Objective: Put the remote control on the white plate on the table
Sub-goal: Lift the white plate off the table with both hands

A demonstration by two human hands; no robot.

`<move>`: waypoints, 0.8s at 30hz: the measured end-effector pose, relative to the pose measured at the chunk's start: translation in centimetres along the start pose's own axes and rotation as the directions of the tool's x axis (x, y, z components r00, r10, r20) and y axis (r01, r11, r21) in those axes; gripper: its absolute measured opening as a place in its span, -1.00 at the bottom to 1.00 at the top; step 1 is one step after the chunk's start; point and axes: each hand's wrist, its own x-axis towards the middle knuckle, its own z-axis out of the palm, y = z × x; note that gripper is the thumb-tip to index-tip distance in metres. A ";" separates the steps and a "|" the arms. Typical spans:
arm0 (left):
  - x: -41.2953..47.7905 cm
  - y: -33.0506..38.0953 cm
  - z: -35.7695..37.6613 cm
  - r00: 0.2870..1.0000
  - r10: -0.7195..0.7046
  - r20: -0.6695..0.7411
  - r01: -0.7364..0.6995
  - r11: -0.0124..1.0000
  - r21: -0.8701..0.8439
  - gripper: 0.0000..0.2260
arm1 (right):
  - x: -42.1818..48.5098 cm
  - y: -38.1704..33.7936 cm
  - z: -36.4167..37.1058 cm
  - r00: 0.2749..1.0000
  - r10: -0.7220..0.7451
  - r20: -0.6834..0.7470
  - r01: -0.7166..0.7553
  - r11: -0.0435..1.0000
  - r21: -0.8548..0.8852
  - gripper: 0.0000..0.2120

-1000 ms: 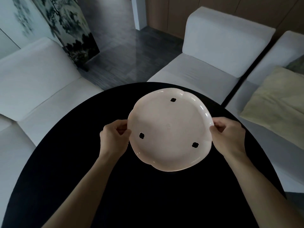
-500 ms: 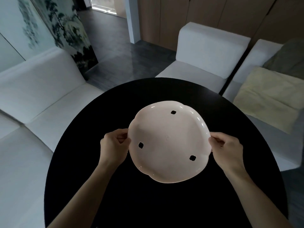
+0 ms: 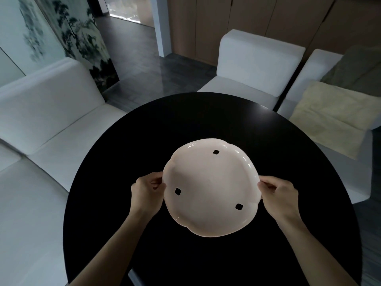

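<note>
From the head view, the white plate (image 3: 210,187) is in the middle of the frame, over the black round surface (image 3: 185,120). The left hand (image 3: 147,195) grips its left rim, the right hand (image 3: 279,197) its right rim. No remote control is seen.

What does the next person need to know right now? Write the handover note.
Left hand: gripping the left rim of the white plate.
Right hand: gripping the plate's right rim.
Plate: held by both hands over the middle of the black round table; whether it already rests on the tabletop cannot be told. It has three small dark holes and nothing on it.
Remote control: not in view.
Done: plate brought to the table.
Left: let go of the plate, find the remote, lay it on the plate.
</note>
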 end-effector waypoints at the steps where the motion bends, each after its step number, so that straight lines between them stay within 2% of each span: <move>1: 0.1 0.0 0.1 1.000 0.003 0.001 -0.003 1.000 0.002 -0.73 | 0.1 0.0 0.1 1.000 0.002 -0.004 -0.003 1.000 -0.009 -0.80; 14: 1.2 -0.4 1.3 0.999 0.045 0.005 -0.045 0.996 0.072 -0.83 | 1.2 0.6 1.1 1.000 -0.001 0.001 0.001 0.993 -0.117 -0.79; 22: 0.7 0.3 0.7 0.999 0.043 0.020 -0.044 0.998 0.044 -0.93 | 1.6 1.0 1.5 0.999 0.038 0.019 -0.037 0.998 -0.046 -0.76; 24: 0.3 0.5 -0.1 0.999 0.040 0.009 -0.040 0.998 0.044 -0.78 | 1.1 0.8 1.2 1.000 0.022 -0.005 -0.022 0.998 -0.050 -0.72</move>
